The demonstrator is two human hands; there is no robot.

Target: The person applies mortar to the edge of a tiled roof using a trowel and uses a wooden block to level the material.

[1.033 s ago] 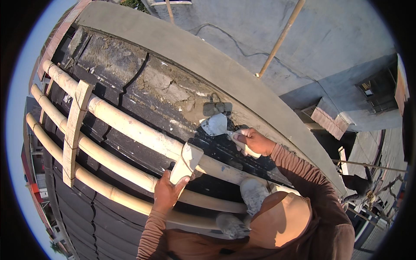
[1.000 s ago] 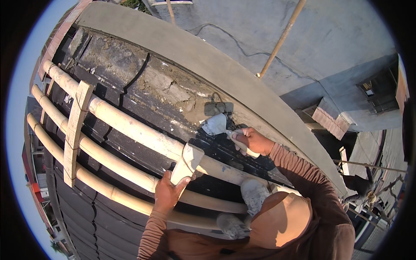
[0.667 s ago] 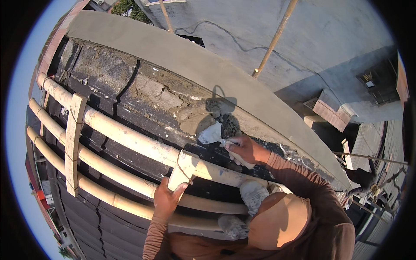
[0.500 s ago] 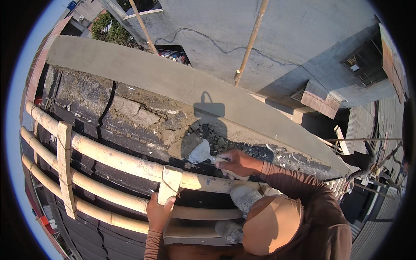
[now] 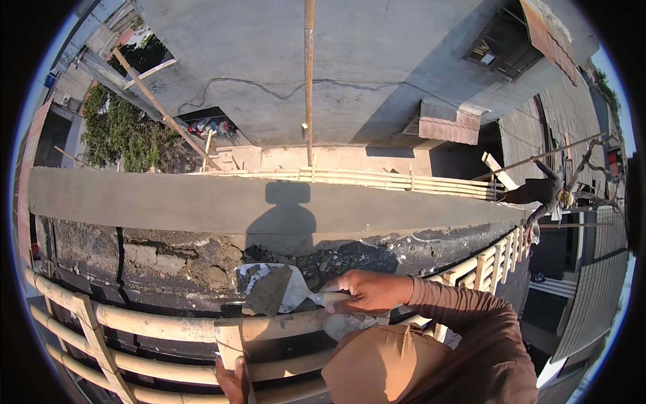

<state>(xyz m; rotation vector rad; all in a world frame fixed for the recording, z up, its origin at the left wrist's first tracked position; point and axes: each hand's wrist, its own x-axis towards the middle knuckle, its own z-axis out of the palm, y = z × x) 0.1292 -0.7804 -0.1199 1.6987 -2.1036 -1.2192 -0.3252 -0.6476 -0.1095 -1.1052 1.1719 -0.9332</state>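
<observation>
- Head view, now: a trowel [image 5: 293, 295] lies level near the middle of the frame, its blade toward 9 o'clock from the right hand [image 5: 370, 293].
- Trowel looks: broad metal blade, bright and pale near the neck, whitish along its far edge, with a grey-brown layer, seemingly mortar, over the middle; short, pale handle.
- Right grip: fingers closed around that handle.
- Left hand [image 5: 232, 381]: at 8 o'clock from the right one, its grip wrapped about the lower part of a wooden slat [image 5: 231, 340], thumb on the front face.
- The slat crosses the bamboo rails [image 5: 155, 322], at 7 o'clock from the blade; whether blade and top rail touch, I cannot tell.
- Strip beyond the rails: cracked, rough mortar [image 5: 185, 259] at 10 o'clock from the blade, dark loose rubble [image 5: 346, 261] at 2 o'clock.
- Smooth grey ledge [image 5: 155, 202] past it, toward 11 o'clock.
- Dark recess [image 5: 222, 116] farther off at 11 o'clock: it holds coloured items too small to tell apart.
- Co-worker [image 5: 538, 191]: well apart, at 2 o'clock.
</observation>
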